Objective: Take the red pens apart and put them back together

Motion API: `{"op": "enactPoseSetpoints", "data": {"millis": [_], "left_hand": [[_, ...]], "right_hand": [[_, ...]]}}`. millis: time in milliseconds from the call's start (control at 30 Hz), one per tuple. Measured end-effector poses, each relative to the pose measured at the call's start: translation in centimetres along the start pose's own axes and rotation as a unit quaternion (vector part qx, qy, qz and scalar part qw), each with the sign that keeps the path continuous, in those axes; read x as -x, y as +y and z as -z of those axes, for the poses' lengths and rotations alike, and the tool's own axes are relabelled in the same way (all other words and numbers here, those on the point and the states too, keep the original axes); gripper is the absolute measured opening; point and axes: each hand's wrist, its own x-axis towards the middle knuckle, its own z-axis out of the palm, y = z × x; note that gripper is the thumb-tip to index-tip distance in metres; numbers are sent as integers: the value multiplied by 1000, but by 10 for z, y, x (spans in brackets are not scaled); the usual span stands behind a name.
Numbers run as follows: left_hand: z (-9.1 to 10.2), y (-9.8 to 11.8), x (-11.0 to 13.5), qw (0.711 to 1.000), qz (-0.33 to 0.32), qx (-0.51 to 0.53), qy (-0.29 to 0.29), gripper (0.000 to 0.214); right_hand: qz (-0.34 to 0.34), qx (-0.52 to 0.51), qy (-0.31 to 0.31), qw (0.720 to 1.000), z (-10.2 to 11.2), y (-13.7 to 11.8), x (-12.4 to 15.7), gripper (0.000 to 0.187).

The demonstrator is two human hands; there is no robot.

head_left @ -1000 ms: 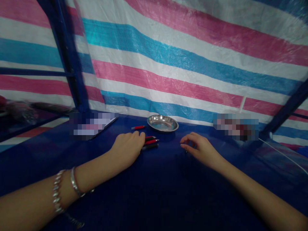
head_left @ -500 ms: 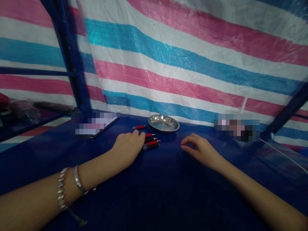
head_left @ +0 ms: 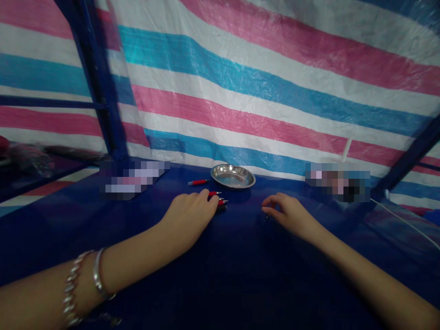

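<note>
1. From where I stand, the left hand (head_left: 192, 216) has just slid a little to the right over the grouped pens (head_left: 215, 194); half a second ago more of their barrels showed.
2. I take that as the hand settling over the group, with the pens the business in hand. Only their right-hand ends show now, two red and one dark, lying on the bench (head_left: 233, 261).
3. The lone red pen (head_left: 198, 182) hasn't been disturbed; it lies behind the group, just left of the metal dish (head_left: 232, 176).
4. That left hand is palm down, wrist low, fingers bent over the pens. Its fingertips are hidden, so I can't tell whether they pinch anything.
5. The right hand (head_left: 288, 211) has drifted very slightly away from the pens. It is half curled, thumb below the bent fingers, with a gap inside the curl.
6. A small dark bit (head_left: 266, 218) shows under that thumb; whether it's held, I can't tell.
</note>
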Motion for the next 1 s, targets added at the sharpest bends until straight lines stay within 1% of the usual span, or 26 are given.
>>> {"op": "enactPoseSetpoints", "data": {"millis": [100, 200, 333, 500, 767, 1000], "left_hand": [[-1, 3, 1, 1000, -12, 6, 2, 22], [-4, 4, 1, 1000, -9, 7, 13, 18], [-3, 6, 2, 1000, -2, 11, 21, 18], [-2, 6, 3, 1000, 8, 10, 27, 19], [-4, 6, 3, 999, 9, 18, 25, 19], [-4, 7, 3, 999, -5, 24, 44, 18]], "right_hand": [[-22, 4, -14, 1000, 1, -1, 1, 18], [-39, 6, -29, 999, 1, -3, 2, 19], [-46, 13, -46, 998, 2, -4, 1, 15], [-55, 14, -53, 997, 3, -5, 1, 13], [-41, 8, -42, 998, 3, -4, 2, 11], [-27, -5, -7, 1000, 5, -8, 2, 12]]}}
